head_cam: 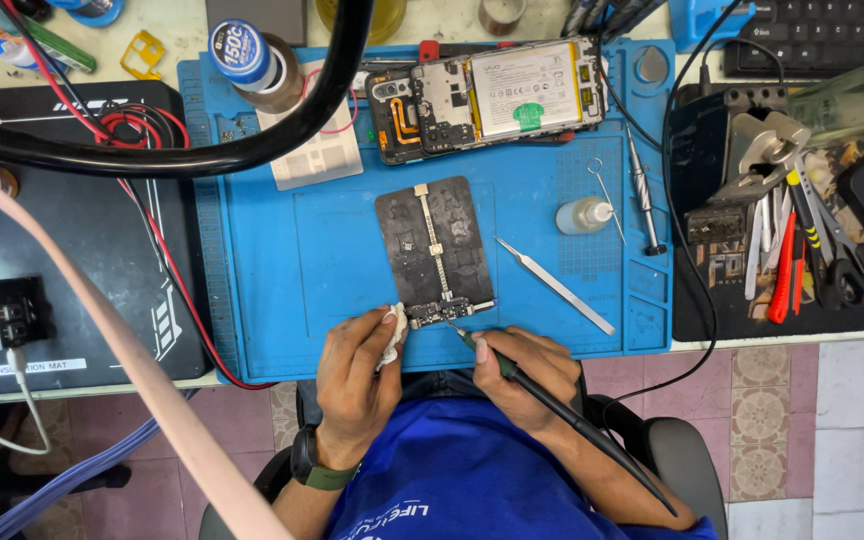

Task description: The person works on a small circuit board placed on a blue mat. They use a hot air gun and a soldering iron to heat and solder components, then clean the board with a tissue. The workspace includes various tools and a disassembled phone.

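- We see the left hand (357, 370) pinching a white wipe (393, 335) against the left end of a small board (442, 311)
- The right hand (522, 375) grips a soldering iron (552, 405) like a pen, its tip touching the board
- The board sits clamped at the near edge of a dark holder (432, 240) on the blue mat (302, 260)
- Tweezers (555, 285) lie just right of the holder; an opened phone (487, 95) lies beyond it

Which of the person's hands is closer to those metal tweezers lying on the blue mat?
Right. The right hand, holding a soldering iron, sits just below and left of the tweezers. The left hand, holding a white wipe, lies farther left, beyond the small circuit board.
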